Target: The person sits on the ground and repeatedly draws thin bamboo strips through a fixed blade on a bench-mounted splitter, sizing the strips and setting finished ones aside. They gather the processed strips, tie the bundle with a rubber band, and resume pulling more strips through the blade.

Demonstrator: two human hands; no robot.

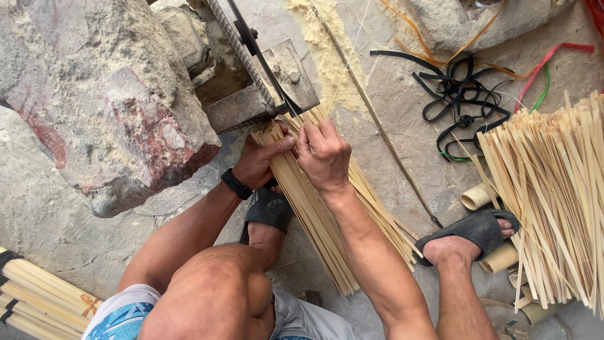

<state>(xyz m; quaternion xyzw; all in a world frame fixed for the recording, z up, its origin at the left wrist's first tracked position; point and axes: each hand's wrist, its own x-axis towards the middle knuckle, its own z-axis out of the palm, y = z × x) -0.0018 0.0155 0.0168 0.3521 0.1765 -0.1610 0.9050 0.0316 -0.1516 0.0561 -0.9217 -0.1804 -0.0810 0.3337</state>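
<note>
The ground is rough grey stone or concrete, dusty and uneven; a drift of pale sawdust [327,56] runs down from the top centre of the frame. A big boulder [100,94], stained red in patches, fills the upper left; just right of it sits a grimy metal machine [264,82] with a toothed edge and a dark belt running up out of view.

In the middle of the frame the person holds a bundle of thin bamboo strips [327,214], which slants from the machine's mouth down toward the lower centre; its top end touches the machine. The left hand [261,160], with a black wristband, cups the bundle from the left, thumb pressed across the strips; the right hand [324,154] is curled closed over the top of the same bundle, fingers pinching a few strips near the machine.

Both feet wear dark sandals; the left foot [267,217] is just beside the bundle, partly under it. At the right edge lies a loose heap of strips [553,195] over short bamboo tubes [478,196]; black straps [459,88] tangle in the upper right; tied sticks [38,296] sit in the lower left corner.
</note>
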